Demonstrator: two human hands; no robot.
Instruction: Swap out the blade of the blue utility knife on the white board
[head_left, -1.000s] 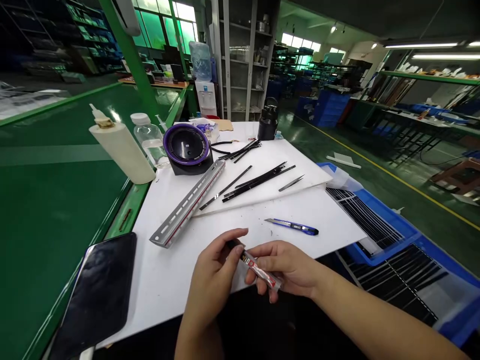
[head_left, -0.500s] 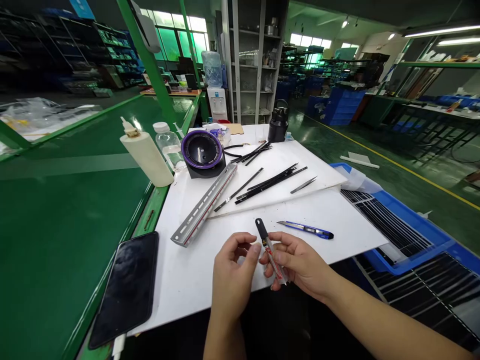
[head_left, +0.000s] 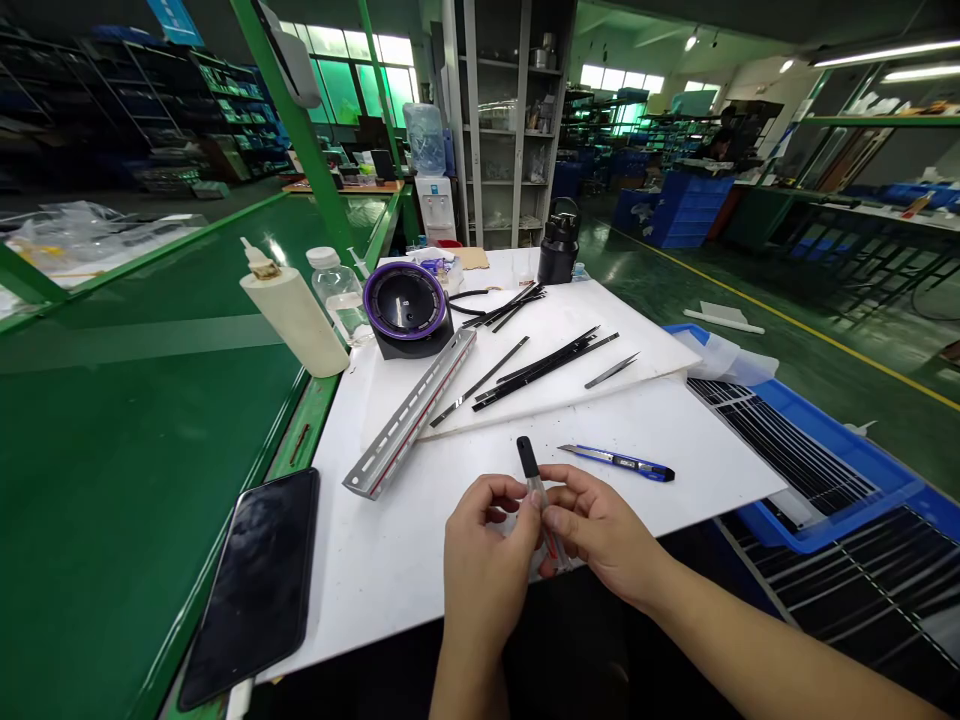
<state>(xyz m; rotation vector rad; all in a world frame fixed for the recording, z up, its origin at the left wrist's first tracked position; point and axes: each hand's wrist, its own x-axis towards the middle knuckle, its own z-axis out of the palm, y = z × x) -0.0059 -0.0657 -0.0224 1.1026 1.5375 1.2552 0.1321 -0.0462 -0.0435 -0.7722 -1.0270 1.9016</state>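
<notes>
Between my two hands, over the table's near edge, is a slim clear plastic case (head_left: 529,460) with a black top end and red print; its black end points away from me. My right hand (head_left: 604,525) grips the case from the right with thumb and fingers. From the left, my left hand (head_left: 484,550) closes thumb and fingers on its middle, hiding part of the print. A blue utility knife (head_left: 621,462) with its blade out lies just beyond my right hand. Farther left rests a slotted metal channel (head_left: 411,415) with a red line along it.
Black strips (head_left: 536,375) and tweezers (head_left: 611,370) lie on a white foam sheet (head_left: 637,340). A round purple-rimmed device (head_left: 405,305), a cream squeeze bottle (head_left: 296,320) and a clear bottle (head_left: 341,300) stand left. A phone (head_left: 255,580) is near left; a blue tray (head_left: 810,440) sits right.
My left hand has moved right and closed onto the case, covering more of it. The case stands more upright in my right hand. The view has shifted slightly.
</notes>
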